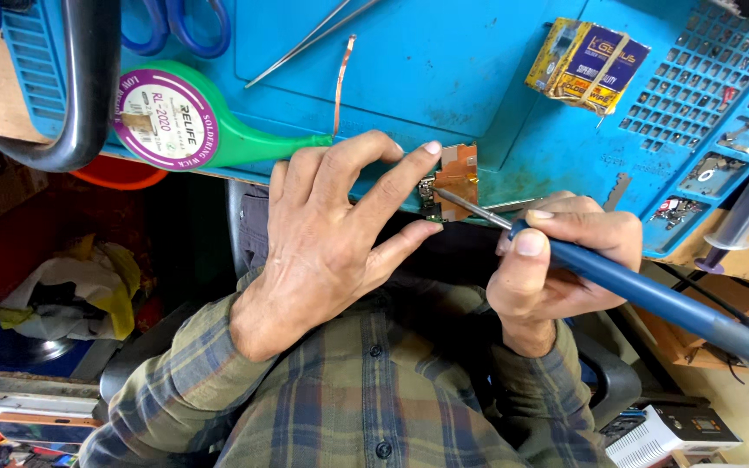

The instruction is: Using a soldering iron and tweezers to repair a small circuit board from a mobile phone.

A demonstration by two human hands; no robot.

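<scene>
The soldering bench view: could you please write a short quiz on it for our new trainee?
1. True or false: the right hand holds a blue-handled soldering iron whose tip meets the small circuit board.
2. Which hand steadies the board at the edge of the blue work mat? A) left hand B) right hand C) neither
3. Fill in: the round reel of soldering wick has a ____ case.

Key
1. True.
2. A: its index finger and thumb pinch the board.
3. Green.
</scene>
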